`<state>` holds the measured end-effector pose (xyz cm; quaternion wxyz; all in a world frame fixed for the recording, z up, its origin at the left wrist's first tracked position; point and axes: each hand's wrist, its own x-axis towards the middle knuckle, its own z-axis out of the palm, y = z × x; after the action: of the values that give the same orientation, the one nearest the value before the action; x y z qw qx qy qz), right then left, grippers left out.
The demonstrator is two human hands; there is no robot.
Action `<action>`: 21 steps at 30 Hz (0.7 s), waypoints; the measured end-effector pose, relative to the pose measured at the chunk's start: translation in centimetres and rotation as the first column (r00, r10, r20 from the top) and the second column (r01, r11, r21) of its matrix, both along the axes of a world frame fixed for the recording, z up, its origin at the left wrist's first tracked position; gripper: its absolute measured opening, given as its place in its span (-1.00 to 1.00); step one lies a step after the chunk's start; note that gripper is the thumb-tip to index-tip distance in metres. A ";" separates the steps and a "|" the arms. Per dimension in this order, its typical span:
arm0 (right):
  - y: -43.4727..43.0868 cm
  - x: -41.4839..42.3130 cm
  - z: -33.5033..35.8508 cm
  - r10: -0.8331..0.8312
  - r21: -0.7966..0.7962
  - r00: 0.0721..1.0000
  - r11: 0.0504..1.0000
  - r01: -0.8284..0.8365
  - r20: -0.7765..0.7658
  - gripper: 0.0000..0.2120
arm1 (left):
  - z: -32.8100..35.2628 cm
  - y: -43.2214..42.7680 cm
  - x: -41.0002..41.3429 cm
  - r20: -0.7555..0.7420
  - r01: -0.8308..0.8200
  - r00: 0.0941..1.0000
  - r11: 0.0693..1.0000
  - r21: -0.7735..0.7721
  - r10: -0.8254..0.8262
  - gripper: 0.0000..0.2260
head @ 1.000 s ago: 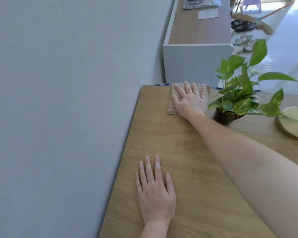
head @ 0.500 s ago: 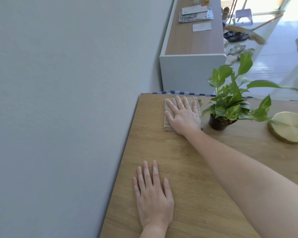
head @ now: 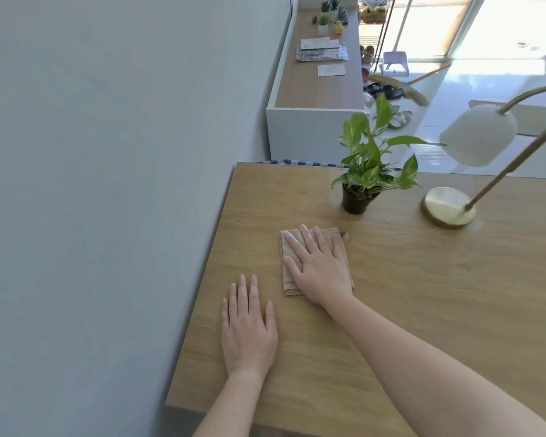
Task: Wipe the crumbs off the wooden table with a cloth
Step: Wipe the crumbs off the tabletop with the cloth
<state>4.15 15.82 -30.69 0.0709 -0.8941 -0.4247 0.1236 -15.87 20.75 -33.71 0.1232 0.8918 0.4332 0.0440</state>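
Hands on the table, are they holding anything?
Nothing is gripped. The right hand lies flat on top of the folded cloth, pressing it onto the table. The left hand rests flat on bare wood.

Cloth (head: 289,247) on table (head: 423,294) under right hand (head: 320,269); left hand (head: 248,329) beside

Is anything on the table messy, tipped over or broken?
Nothing stands out. The plant pot and the lamp stand upright on the wooden table. The right hand lies flat on the folded cloth, and the left hand rests flat on the wood. No crumbs or spills show.
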 end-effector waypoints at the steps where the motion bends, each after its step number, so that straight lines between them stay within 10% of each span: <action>1: -1.3 -0.9 0.2 -0.005 0.000 1.000 1.000 0.005 -0.004 -0.39 | 0.0 -0.3 -1.1 -0.001 0.008 1.000 1.000 0.005 -0.008 -0.39; 14: -23.5 -5.1 1.9 -0.147 -0.073 0.989 0.987 0.146 -0.004 -0.46 | 1.1 -3.9 -7.6 -0.024 0.026 0.999 1.000 -0.012 -0.027 -0.38; 21: -21.8 1.4 1.1 -0.543 -0.140 0.840 0.832 0.537 0.000 -0.41 | 1.2 -4.3 -7.3 -0.052 0.017 0.998 1.000 0.012 -0.016 -0.39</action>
<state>5.52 -6.01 -29.54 0.0508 -0.9776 -0.1444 0.1446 -23.16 16.49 -32.53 0.1064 0.8969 0.4287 0.0225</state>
